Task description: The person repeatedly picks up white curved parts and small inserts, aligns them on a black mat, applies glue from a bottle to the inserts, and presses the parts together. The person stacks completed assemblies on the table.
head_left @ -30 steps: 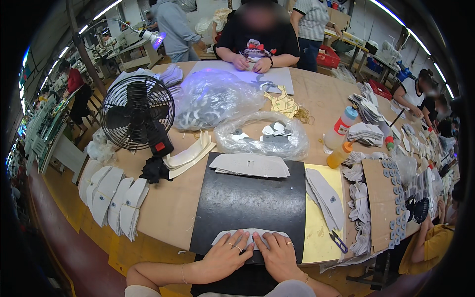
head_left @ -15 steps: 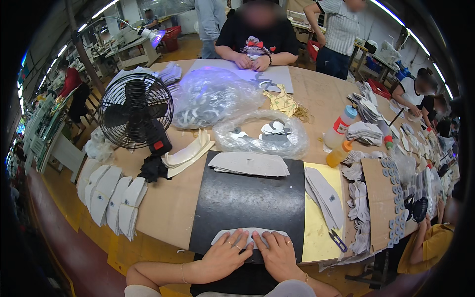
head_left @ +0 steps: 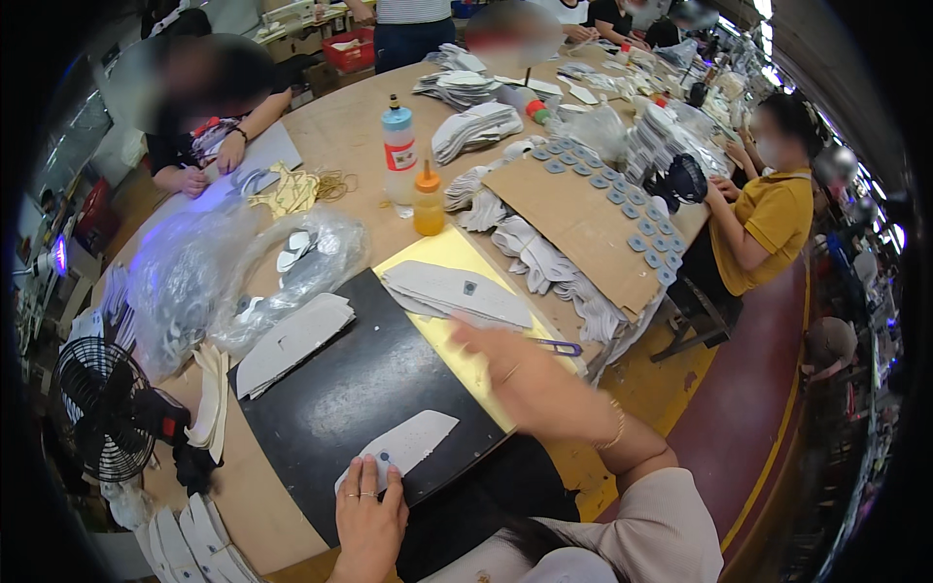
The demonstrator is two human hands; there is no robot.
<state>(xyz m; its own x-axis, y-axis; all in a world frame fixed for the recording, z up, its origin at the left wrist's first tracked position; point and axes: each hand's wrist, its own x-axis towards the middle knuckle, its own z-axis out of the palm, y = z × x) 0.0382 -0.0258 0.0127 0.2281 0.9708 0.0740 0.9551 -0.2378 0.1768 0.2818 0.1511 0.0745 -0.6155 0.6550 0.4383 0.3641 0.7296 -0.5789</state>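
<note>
I locate the working piece, a light grey flat part (head_left: 425, 439) with a small dark round mark, on the near portion of the black mat (head_left: 360, 360). I observe the left hand (head_left: 371, 522) open, with its fingers extended and laid flat on the near left end of this part, beside the mark. I read the right hand (head_left: 530, 379) as raised over the near right side of the yellow sheet (head_left: 462, 374); it is blurred, and I cannot tell whether it is open, closed or gripping anything.

I note a stack of similar grey parts (head_left: 449, 291) on the yellow sheet, on the far side of the right hand; contact between the two cannot be determined. The purple-handled snips (head_left: 561, 347) lie just beside that hand, to its right. I find a second grey stack (head_left: 296, 345) at the far left of the mat. On the table (head_left: 335, 117), beyond the yellow sheet, I identify an upright amber bottle (head_left: 429, 206) and, farther away, a blue-topped bottle (head_left: 398, 160). To their right, I register a cardboard sheet (head_left: 559, 223) bearing rows of small grey pieces.
</note>
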